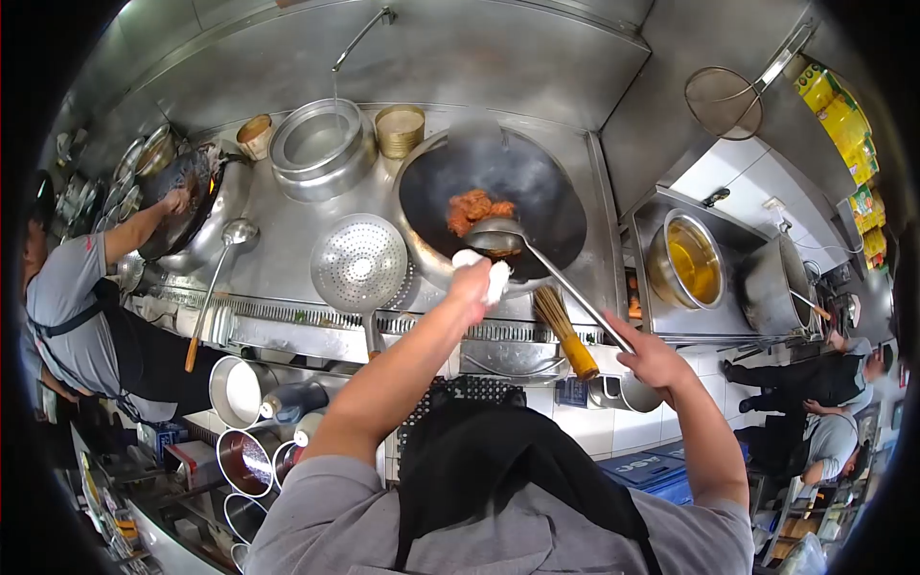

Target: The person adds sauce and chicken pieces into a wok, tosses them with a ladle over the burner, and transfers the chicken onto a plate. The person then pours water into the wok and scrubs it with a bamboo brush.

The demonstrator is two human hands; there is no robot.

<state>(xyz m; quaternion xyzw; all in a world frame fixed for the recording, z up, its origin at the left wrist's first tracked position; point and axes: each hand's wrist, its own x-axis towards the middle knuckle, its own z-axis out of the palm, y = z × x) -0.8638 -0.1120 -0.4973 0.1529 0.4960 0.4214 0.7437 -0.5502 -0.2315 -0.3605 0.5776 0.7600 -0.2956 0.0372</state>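
Note:
My left hand (471,287) is closed on a white cloth (497,280) at the near rim of the black wok (546,192). In my right hand (655,362) is the handle of a metal ladle (575,286). The ladle's bowl hangs inside the wok, at the near edge of some reddish-brown pieces of food (475,208). A bamboo brush (565,335) with a yellow handle lies by the wok's lower right, between the wok and my right hand. Left of the wok rests a large perforated strainer (359,261).
A running tap (362,38) feeds a metal pot (319,144). Farther left, a co-worker (72,287) handles another wok (182,206). A bowl of yellow liquid (692,261) stands right, below a hanging mesh strainer (725,102). Two people (829,431) are at the far right.

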